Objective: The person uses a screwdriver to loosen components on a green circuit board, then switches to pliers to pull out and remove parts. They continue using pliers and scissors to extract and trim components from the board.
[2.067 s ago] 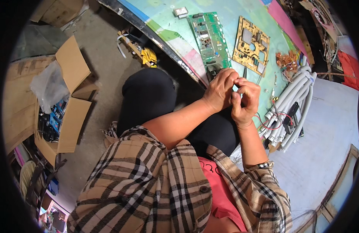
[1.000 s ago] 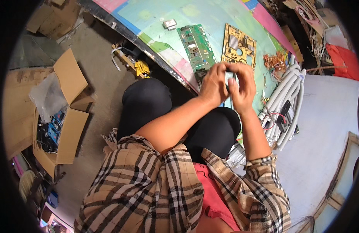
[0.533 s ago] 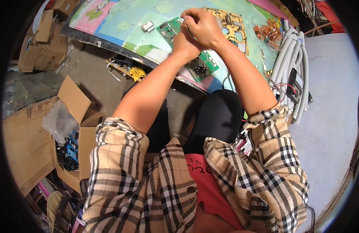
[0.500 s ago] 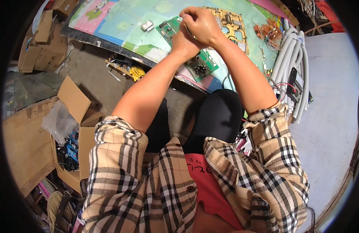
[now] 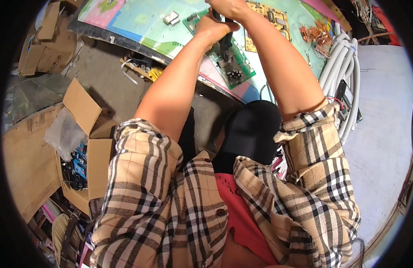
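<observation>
An open cardboard box [image 5: 99, 167] stands at the left of the frame, a clear plastic bag [image 5: 66, 129] bulging at its upper end, and blue and black items [image 5: 78, 167] inside, too jumbled to name with confidence. A wooden panel [image 5: 30, 167] runs along the far left, with more cardboard [image 5: 48, 44] at the upper left. Near the top, left of centre, lies a small silver box [image 5: 171, 18]. At the upper right, tangled copper wire [image 5: 315, 38] lies beside tied grey pipes [image 5: 338, 67]; a black meter [image 5: 347, 94] rests against them. A pale surface [image 5: 380, 111] fills the right side.
</observation>
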The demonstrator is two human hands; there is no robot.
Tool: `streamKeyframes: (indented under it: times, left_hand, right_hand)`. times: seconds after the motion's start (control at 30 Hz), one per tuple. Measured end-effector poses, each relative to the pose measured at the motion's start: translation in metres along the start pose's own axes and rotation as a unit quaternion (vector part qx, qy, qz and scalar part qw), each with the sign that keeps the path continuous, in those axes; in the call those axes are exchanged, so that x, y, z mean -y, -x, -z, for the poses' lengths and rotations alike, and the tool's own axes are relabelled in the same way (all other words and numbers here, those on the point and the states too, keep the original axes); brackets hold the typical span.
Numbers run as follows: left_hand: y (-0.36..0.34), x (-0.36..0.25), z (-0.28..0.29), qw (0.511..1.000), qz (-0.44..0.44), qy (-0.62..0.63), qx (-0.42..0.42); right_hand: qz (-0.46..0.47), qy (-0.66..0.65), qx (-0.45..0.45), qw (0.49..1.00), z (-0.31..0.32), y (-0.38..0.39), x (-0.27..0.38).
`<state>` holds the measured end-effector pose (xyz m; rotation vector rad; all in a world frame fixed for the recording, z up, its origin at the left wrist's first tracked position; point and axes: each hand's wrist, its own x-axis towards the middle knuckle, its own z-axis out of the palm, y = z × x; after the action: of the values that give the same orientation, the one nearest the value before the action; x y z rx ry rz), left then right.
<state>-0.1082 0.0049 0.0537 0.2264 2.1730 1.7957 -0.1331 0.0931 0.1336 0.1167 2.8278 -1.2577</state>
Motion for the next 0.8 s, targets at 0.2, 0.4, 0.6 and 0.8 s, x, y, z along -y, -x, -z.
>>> streamKeyframes:
  times: [0.2, 0.4, 0.6, 0.8]
  left_hand:
    - [-0.003, -0.006, 0.003, 0.995, 0.061, 0.074, 0.025]
    - [0.008, -0.009, 0.001, 0.997, -0.054, -0.052, 0.035]
    - [0.044, -0.048, -0.016, 0.960, -0.229, -0.158, 0.037]
    - [0.051, -0.057, -0.012, 0.949, -0.303, -0.082, 0.032]
  right_hand:
    - [0.034, 0.070, 0.031, 0.996, -0.006, -0.025, -0.014]
    - [0.045, 0.029, -0.018, 0.998, 0.012, 0.023, 0.011]
    - [0.166, 0.041, -0.226, 0.959, 0.040, 0.102, 0.022]
    - [0.257, -0.004, -0.354, 0.899, 0.038, 0.121, 0.026]
